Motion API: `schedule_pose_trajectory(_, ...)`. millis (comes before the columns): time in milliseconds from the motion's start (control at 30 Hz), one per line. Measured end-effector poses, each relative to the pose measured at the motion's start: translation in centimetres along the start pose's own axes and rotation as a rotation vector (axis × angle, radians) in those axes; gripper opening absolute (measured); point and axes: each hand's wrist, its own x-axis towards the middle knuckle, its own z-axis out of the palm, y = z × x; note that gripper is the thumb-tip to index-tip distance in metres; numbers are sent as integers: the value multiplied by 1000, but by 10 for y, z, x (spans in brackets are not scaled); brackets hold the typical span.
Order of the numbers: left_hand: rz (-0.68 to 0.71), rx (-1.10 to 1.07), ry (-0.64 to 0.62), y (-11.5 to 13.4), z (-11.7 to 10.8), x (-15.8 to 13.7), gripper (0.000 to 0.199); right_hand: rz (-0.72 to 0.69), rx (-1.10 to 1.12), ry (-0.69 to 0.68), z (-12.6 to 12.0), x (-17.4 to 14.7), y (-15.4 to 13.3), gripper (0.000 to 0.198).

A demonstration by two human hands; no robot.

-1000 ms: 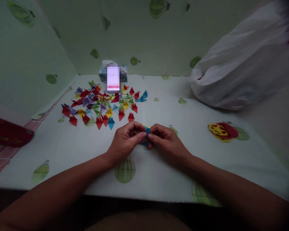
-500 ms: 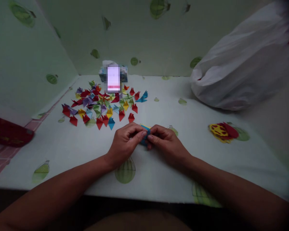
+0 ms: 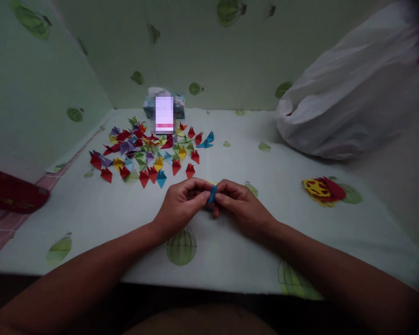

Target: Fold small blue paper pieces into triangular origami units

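A small piece of folded blue paper (image 3: 212,194) is pinched between my two hands over the middle of the table. My left hand (image 3: 185,200) grips its left side, thumb in front and fingers curled behind. From the other side my right hand (image 3: 242,201) holds it the same way. Part of the paper is hidden by the fingers. A bit of yellow paper (image 3: 209,182) shows just behind the fingertips; what it belongs to is hidden. Beyond my left hand lies a spread of small folded paper birds (image 3: 152,174) in red, blue, purple, yellow and green.
A tissue box (image 3: 179,104) stands at the back, with a blurred lit phone screen (image 3: 164,111) before it. A white plastic bag (image 3: 335,107) fills the back right. Red and yellow cut-outs (image 3: 323,190) lie at right, a red packet (image 3: 16,191) at far left.
The blue paper now shows as a narrower upright strip between the thumbs. Both hands have shifted only slightly and keep their pinch.
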Motion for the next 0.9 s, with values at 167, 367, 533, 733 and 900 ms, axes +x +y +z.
schedule_pose_trajectory(167,6,59,40,0,1,-1,11,-18,-66,-10,1,-1,-3,20)
schedule_pose_trajectory(367,15,104,55,-2,1,0,13,-47,-127,12,4,-2,-6,22)
schedule_pose_trajectory(533,-12,53,24,-4,1,1,14,-45,-201,46,4,-4,-8,26)
schedule_pose_trajectory(733,-21,-78,43,-3,1,2,26,-79,-257,1,2,-3,-11,24)
schedule_pose_trajectory(900,-50,-162,8,-3,0,4,29,-81,-245,20,2,-3,-11,24)
